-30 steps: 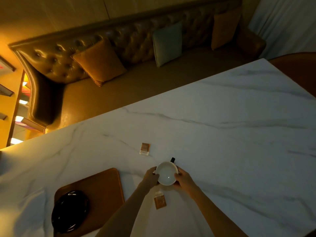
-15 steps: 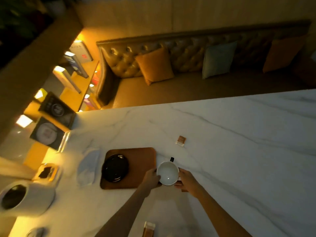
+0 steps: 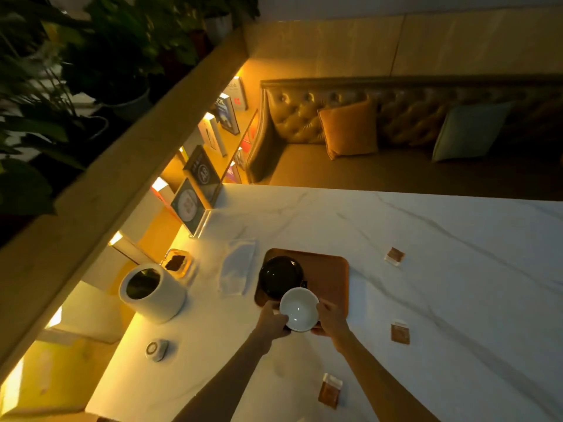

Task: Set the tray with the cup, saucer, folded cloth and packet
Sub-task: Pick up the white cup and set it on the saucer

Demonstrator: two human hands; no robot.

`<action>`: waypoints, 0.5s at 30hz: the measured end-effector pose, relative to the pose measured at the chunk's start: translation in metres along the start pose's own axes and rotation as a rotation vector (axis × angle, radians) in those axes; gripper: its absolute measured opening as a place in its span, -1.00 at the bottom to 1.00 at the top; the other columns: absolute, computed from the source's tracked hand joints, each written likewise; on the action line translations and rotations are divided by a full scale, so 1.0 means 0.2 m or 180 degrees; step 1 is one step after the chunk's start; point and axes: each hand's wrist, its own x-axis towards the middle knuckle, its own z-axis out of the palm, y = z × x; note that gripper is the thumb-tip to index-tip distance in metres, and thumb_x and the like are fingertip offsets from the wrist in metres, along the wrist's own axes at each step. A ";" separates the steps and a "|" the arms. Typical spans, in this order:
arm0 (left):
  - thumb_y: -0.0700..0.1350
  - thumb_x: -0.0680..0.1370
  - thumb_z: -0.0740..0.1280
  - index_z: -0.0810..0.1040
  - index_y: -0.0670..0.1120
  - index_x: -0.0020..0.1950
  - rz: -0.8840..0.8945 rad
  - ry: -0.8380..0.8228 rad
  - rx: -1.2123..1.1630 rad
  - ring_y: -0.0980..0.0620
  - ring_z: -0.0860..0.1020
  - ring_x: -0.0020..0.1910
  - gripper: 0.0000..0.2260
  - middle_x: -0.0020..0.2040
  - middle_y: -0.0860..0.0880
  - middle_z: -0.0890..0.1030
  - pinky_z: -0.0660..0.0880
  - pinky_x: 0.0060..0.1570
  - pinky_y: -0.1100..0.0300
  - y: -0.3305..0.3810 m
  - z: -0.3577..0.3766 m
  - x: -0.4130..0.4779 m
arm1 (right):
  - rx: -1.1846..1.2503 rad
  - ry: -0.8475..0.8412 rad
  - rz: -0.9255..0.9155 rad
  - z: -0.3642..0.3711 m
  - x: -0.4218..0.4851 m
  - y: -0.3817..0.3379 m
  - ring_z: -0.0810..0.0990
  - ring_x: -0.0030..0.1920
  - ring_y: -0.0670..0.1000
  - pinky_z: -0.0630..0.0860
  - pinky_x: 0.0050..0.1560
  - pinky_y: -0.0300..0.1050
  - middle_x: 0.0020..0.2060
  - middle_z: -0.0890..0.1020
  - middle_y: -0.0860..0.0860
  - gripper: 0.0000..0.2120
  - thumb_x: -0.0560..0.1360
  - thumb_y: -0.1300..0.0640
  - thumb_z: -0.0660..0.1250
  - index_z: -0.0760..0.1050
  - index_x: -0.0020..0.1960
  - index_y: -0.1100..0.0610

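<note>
A white cup with a dark handle is held between my left hand and my right hand, over the near edge of the brown tray. A black saucer lies on the tray's left half, just beyond the cup. A pale folded cloth rests on the marble table left of the tray. Three brown packets lie on the table: one to the tray's right, one near my right forearm, one close to me.
A white cylindrical container, a small glass dish with dark contents and a small round device sit at the table's left end. Display cards stand at the far left corner. A tufted sofa runs behind the marble table.
Both hands have carried the cup leftward, from the bare table beside the tray to over the tray's near edge. The view has swung left, bringing the container and dish into sight.
</note>
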 end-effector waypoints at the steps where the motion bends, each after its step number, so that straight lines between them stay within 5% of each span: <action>1: -0.31 0.48 0.35 0.37 -0.12 0.28 0.0022 0.0019 0.0028 -0.18 0.53 0.14 -0.60 0.19 -0.17 0.48 0.62 -0.26 0.15 0.00 -0.05 0.01 | -0.0073 0.0070 -0.0056 0.05 0.01 -0.01 0.61 -0.03 0.13 0.63 -0.26 -0.09 0.09 0.58 0.19 -0.73 0.59 0.09 0.22 0.46 0.26 0.15; 4: -0.32 0.48 0.33 0.41 -0.14 0.25 0.0083 0.0060 0.0095 -0.16 0.54 0.06 -0.64 0.14 -0.16 0.50 0.63 -0.25 0.12 -0.01 -0.16 0.07 | -0.0178 0.0243 -0.0111 0.17 0.04 -0.03 0.60 -0.14 0.03 0.60 -0.33 -0.18 0.04 0.60 0.18 -0.74 0.60 0.07 0.19 0.48 0.20 0.16; 8: -0.36 0.50 0.29 0.39 -0.16 0.25 0.0141 -0.0048 0.0080 -0.13 0.51 -0.03 -0.66 0.01 -0.10 0.47 0.59 -0.29 0.11 0.02 -0.27 0.17 | 0.0227 0.0254 -0.0006 0.29 0.09 -0.04 0.59 -0.02 0.12 0.65 -0.15 0.04 0.00 0.57 0.12 -0.83 0.58 0.05 0.22 0.46 0.15 0.05; 11: -0.36 0.50 0.28 0.37 -0.16 0.26 0.0087 -0.0185 0.0066 -0.17 0.50 0.04 -0.65 0.07 -0.12 0.44 0.62 -0.19 0.06 0.04 -0.32 0.26 | 0.0137 0.0158 -0.0098 0.36 0.15 -0.05 0.58 0.02 0.11 0.64 -0.03 0.14 0.01 0.57 0.09 -0.73 0.55 0.04 0.28 0.46 0.23 0.08; 15: -0.36 0.51 0.28 0.37 -0.10 0.20 -0.0072 -0.0361 -0.0082 -0.11 0.52 0.00 -0.68 0.02 -0.08 0.44 0.63 -0.11 0.02 0.07 -0.34 0.39 | -0.0172 0.0141 -0.0081 0.40 0.27 -0.06 0.52 0.16 0.13 0.59 0.11 0.16 0.16 0.51 0.13 -0.53 0.49 0.28 0.34 0.36 0.37 0.13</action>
